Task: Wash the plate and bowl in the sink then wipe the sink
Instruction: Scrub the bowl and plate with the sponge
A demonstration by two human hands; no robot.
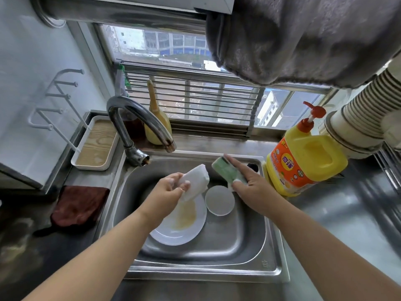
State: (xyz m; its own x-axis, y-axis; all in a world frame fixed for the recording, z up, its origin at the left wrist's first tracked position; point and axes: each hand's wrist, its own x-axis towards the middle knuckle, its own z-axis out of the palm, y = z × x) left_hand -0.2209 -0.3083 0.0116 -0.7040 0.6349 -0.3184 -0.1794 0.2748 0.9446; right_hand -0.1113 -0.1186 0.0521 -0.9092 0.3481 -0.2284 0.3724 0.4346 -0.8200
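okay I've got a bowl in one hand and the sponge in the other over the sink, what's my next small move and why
Probably bring the green sponge in your right hand to the white bowl that your left hand holds tilted over the sink, and start scrubbing. The two are still apart, no water shows at the faucet, and the stained plate can wait below.

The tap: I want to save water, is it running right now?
Off, as far as shows: no stream falls from the tap spout into the sink, and the plate still carries yellow residue.
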